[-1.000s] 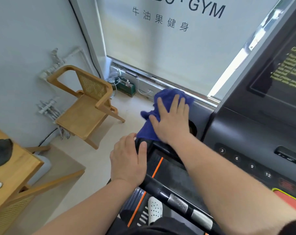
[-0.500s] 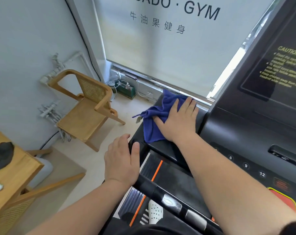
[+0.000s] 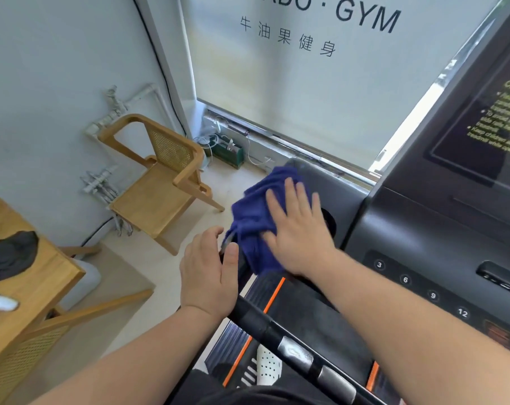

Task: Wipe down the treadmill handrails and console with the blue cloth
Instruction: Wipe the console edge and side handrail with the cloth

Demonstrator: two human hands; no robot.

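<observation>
The blue cloth (image 3: 253,217) lies bunched on the left end of the treadmill's grey console (image 3: 341,197), beside a round cup recess. My right hand (image 3: 297,226) presses flat on the cloth with straight, spread fingers. My left hand (image 3: 210,273) rests over the left end of the black handrail (image 3: 277,334), thumb along the bar; its fingertips are hidden on the far side. The console's button panel (image 3: 420,287) and dark screen (image 3: 482,135) lie to the right.
A wooden chair (image 3: 160,182) stands on the floor at left by the wall pipes. A wooden table (image 3: 28,276) with a dark garment sits at lower left. A window blind with gym lettering hangs ahead. The treadmill belt and a white shoe show below the handrail.
My right hand has slid the cloth back toward me along the console's left end, after pushing it farther away half a second ago. My left hand stays on the handrail end.
</observation>
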